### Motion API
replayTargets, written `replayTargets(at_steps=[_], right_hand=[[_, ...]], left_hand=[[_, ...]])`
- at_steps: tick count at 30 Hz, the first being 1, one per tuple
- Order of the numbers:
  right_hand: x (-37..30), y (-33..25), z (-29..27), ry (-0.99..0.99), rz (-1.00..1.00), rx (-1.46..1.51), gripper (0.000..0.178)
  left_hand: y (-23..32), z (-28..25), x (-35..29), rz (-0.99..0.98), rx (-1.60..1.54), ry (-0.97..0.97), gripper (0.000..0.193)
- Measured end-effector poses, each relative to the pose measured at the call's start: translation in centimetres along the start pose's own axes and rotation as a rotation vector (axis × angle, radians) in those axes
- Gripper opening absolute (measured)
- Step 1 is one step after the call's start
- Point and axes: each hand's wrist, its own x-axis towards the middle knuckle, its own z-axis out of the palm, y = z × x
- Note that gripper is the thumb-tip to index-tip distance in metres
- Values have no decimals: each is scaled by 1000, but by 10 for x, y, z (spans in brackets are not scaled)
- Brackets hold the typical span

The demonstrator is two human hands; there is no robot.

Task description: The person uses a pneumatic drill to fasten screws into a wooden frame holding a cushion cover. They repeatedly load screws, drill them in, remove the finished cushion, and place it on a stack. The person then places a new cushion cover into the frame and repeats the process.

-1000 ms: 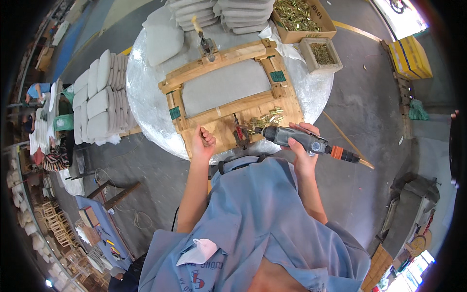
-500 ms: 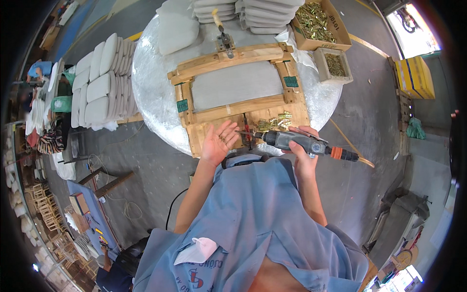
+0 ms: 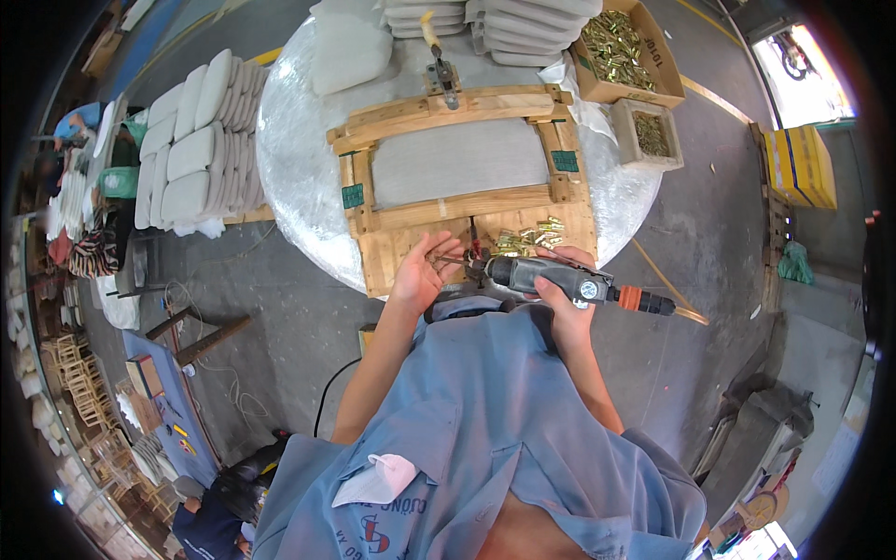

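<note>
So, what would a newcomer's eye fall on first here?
Probably the dark power tool near the centre, held in the right hand, its bit pointing toward the open left hand. Just beyond, a wooden frame surrounds a gray panel atop the round table. Gold-coloured metal pieces glint in a cardboard box at the upper right.

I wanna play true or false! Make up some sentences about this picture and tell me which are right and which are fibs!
1. The right hand holds a power tool. True.
2. The left hand is squeezed into a fist. False: it is open.
3. Small gold-coloured pieces lie on the wooden board. True.
4. The yellow box sits on the round table. False: it is apart from the table, off to the right.
5. The wooden frame goes around a grey panel. True.
</note>
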Motion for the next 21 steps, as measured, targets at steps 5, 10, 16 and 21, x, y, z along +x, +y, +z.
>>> replayTargets(at_steps=[5,10,16,21], right_hand=[[2,-2,-5,34,4,29,57],[5,0,-11,60,0,43,58],[8,0,-16,83,22,51,57],[13,3,-18,81,7,55,58]], left_hand=[[-4,-4,-1,-36,21,63,34],[-5,-2,-1,-53,-8,82,25],[-5,-3,3,-32,-13,83,19],[-1,-6,7,-11,-2,53,18]])
